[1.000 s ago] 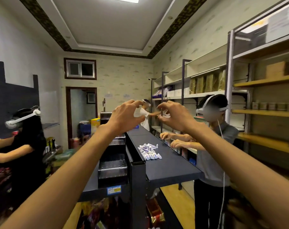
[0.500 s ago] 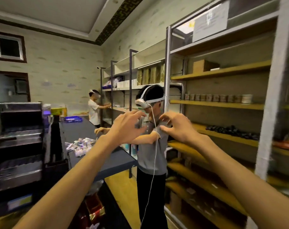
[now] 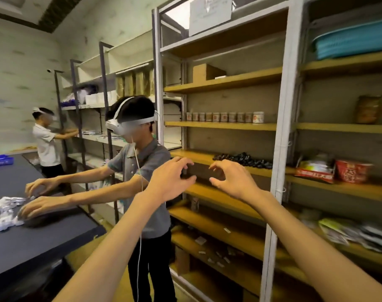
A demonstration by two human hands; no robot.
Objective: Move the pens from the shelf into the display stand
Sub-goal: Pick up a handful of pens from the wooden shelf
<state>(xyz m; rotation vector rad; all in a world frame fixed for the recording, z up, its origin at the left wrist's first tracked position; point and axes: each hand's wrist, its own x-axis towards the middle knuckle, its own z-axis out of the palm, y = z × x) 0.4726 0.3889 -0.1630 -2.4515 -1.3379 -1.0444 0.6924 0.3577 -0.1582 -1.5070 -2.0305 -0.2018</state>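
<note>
Left hand and right hand raised side by side before shelf, both empty, fingers loosely curled, nothing pinched.

Pens: dark heap on shelf board, at 1 o'clock from right hand, near but not touched. Blur hides detail; probably loose, lying mixed.

Handling, by judgement: light, stiff, smooth barrels, prone to roll and slip from heap. Pinch few together at mid-barrel, thumb against fingers; avoid ends. Not fragile.

Display stand: not in view.
</note>
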